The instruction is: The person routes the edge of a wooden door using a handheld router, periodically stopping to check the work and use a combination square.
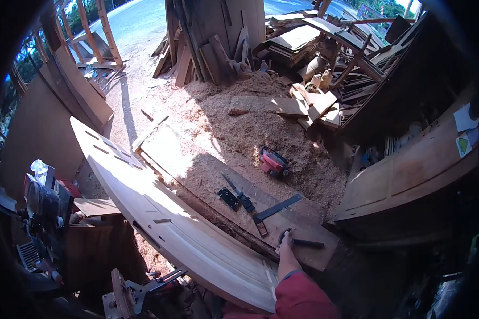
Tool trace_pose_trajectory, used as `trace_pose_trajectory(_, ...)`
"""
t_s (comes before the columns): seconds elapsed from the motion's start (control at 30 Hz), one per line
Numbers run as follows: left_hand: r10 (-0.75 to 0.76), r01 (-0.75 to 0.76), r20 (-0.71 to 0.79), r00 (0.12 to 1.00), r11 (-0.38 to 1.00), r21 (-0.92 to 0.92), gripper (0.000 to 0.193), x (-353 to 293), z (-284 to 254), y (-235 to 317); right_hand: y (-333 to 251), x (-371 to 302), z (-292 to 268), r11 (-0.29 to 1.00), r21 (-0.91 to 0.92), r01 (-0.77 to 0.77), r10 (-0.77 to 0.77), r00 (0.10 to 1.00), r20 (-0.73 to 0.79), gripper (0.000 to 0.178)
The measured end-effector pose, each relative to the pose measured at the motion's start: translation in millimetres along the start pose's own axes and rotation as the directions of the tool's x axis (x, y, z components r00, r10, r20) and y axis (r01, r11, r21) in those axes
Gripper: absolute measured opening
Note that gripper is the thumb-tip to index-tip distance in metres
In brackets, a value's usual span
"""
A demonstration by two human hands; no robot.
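My right hand (285, 244), in a red sleeve, reaches down to the workbench board (315, 258). Its fingers are closed round the head end of what looks like a hammer (310, 244), whose dark handle sticks out to the right. Just beyond lies a try square (279, 207) with a dark blade. Left of it are a narrow pointed tool with a dark handle (245, 201) and a small black plate-like piece (228, 198). A pale wooden door (181, 236) stands on edge along the near left side of the bench. My left hand does not show.
A red power planer (274, 161) lies in a heap of wood shavings (308, 165). At the right is a wooden panel (404, 175). Stacked boards (298, 40) are at the back. A clamp (138, 292) and machinery (40, 199) stand at lower left.
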State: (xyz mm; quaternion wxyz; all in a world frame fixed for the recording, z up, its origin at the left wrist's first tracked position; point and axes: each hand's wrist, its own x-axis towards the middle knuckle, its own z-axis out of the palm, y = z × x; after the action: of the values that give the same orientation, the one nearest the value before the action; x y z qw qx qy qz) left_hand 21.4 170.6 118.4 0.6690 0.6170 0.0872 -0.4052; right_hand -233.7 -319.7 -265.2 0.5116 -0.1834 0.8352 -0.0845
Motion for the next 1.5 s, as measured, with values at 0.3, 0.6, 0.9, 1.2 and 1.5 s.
trace_pose_trajectory(0.3, -0.032, 0.033, 0.035, 0.999, 0.999, -0.019, 0.086, 34.7, 24.7, 14.5, 15.7, 48.3, 39.4, 0.962, 0.18, 0.205, -0.184, 0.974, -0.131, 0.084)
trace_pose_trajectory(0.6, -0.115, 0.131, 0.141, 0.983, 0.986, -0.106, 0.081, 24.9, 13.5, -1.4, 17.8, 64.9, 14.7, 0.936, 0.279, 0.217, -0.181, 0.972, -0.15, 0.055)
trace_pose_trajectory(0.9, -0.017, 0.096, 0.315, 0.949, 0.967, -0.238, 0.076, -32.7, 2.7, -22.7, -61.4, -142.9, -35.7, 0.885, 0.435, 0.163, -0.45, 0.535, 0.715, 0.038)
trace_pose_trajectory(1.2, 0.077, 0.084, 0.476, 0.876, 0.948, -0.308, 0.07, -75.2, 33.8, -15.1, -138.1, -459.1, -48.6, -0.294, 0.435, 0.851, -0.234, -0.505, 0.831, 0.042)
trace_pose_trajectory(1.5, 0.056, -0.127, 0.342, 0.938, 0.974, 0.188, 0.093, -94.9, 31.0, -22.0, -98.6, -508.2, -76.6, -0.537, 0.408, 0.739, -0.014, -0.491, 0.871, 0.047)
